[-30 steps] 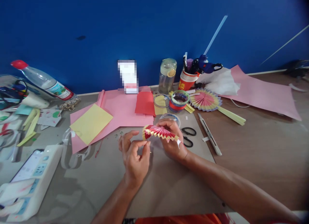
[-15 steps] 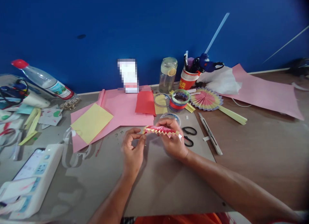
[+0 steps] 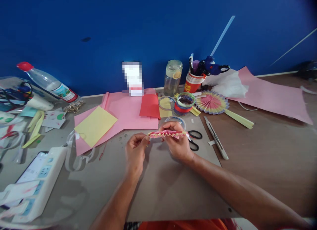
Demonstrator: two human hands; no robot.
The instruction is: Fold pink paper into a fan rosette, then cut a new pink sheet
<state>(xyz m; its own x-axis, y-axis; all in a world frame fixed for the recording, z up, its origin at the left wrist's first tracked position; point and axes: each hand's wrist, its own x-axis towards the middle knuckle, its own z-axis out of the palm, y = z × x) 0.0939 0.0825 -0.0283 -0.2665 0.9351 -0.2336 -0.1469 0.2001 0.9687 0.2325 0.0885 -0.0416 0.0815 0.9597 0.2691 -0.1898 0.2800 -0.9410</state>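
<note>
Between my two hands, above the grey mat, is a pleated paper fan [image 3: 168, 134] in pink, red and pale yellow, seen nearly edge-on. My left hand [image 3: 136, 149] pinches its left end between thumb and fingers. From below and behind, my right hand [image 3: 177, 142] grips the middle and right part, its fingers partly hidden by the folds. Black-handled scissors [image 3: 195, 135] lie just right of my right hand, their blades out of sight. A finished-looking round paper fan [image 3: 212, 102] with a yellow handle rests farther back on the right.
Rolls of tape [image 3: 184, 103] and a clear jar [image 3: 172, 78] stand behind my hands. A utility knife [image 3: 216, 137] lies to the right. Pink paper [image 3: 128, 111] and a yellow sheet [image 3: 95, 126] lie left, beyond a power strip [image 3: 42, 183].
The fan has turned flatter, its left end dipping slightly. My left hand has shifted a little and closed more on that end. The whole view has moved slightly.
</note>
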